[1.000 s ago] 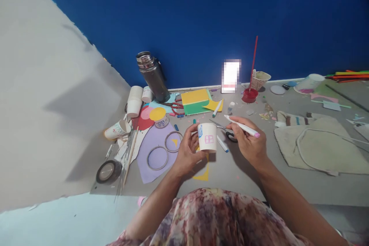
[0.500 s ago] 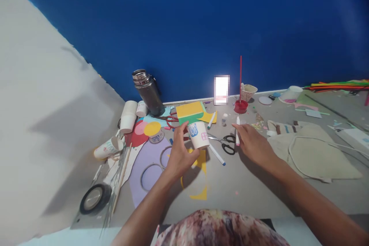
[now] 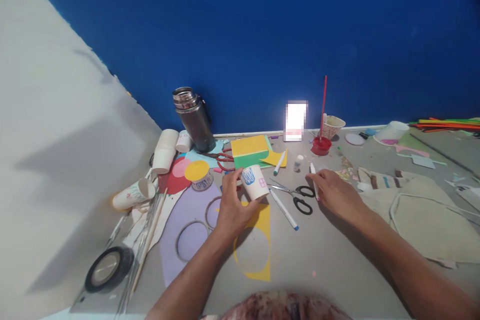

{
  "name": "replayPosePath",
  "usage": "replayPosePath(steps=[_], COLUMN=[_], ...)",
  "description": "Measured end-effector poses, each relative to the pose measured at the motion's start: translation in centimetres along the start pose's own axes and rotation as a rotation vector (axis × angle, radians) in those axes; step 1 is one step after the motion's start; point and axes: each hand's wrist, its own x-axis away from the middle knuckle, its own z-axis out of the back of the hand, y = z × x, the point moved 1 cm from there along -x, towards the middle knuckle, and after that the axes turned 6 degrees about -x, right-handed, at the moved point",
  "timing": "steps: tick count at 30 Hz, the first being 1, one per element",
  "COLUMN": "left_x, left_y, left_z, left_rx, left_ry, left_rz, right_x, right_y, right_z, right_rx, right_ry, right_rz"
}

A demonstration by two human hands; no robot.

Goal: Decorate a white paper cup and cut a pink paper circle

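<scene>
My left hand (image 3: pixel 233 208) grips a small white paper cup (image 3: pixel 255 183) with a blue drawing and a pink window drawn on its side, tilted above the grey floor. My right hand (image 3: pixel 335 194) reaches forward low over the floor and holds a white marker (image 3: pixel 314 183), its tip pointing away from me. Black-handled scissors (image 3: pixel 299 196) lie just left of that hand, and a white marker with a blue cap (image 3: pixel 284 209) lies between the two hands. Yellow paper with a round hole (image 3: pixel 257 247) lies under the left hand.
A steel flask (image 3: pixel 192 118), stacked paper cups (image 3: pixel 166 147), coloured card sheets (image 3: pixel 252 151), purple paper with rings (image 3: pixel 191 220) and a tape roll (image 3: pixel 107 268) crowd the left. A red paint pot with a brush (image 3: pixel 321 144) stands by the blue wall. A cloth bag (image 3: pixel 423 202) lies right.
My right hand has moved away from the cup and down to the floor with the marker. The left hand lowered and tilted the cup; the view shifted forward.
</scene>
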Motion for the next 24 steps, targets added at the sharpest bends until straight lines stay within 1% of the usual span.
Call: replayPosePath(steps=[2, 5, 8, 10, 15, 18, 20, 22, 24], left_x=[0.1, 0.3, 0.5, 0.7, 1.2, 1.3, 1.3, 1.1, 0.9], left_y=[-0.1, -0.3, -0.2, -0.1, 0.7, 1.2, 1.2, 1.0, 0.7], left_z=[-0.2, -0.5, -0.7, -0.8, -0.7, -0.5, -0.4, -0.4, -0.5], left_rx=[0.015, 0.057, 0.076, 0.071, 0.044, 0.079, 0.180, 0.373, 0.578], left_ry=[-0.001, 0.002, -0.001, -0.011, -0.061, -0.103, -0.149, -0.198, -0.220], left_rz=[0.003, 0.008, -0.009, -0.023, -0.018, 0.007, 0.061, 0.149, 0.238], right_x=[0.2, 0.7, 1.0, 1.0, 1.0, 1.0, 1.1, 1.3, 1.5], right_y=[0.2, 0.4, 0.2, -0.1, -1.0, -1.4, -1.8, -2.3, -2.9], right_z=[-0.5, -0.9, -0.7, -0.3, 0.1, 0.2, 0.3, 0.4, 0.3], right_rx=[-0.009, -0.027, -0.091, -0.136, -0.254, -0.337, -0.358, -0.364, -0.387], right_ry=[0.059, 0.247, 0.426, 0.485, 0.537, 0.559, 0.579, 0.587, 0.566], right_rz=[0.017, 0.046, 0.106, 0.151, 0.215, 0.231, 0.243, 0.273, 0.329])
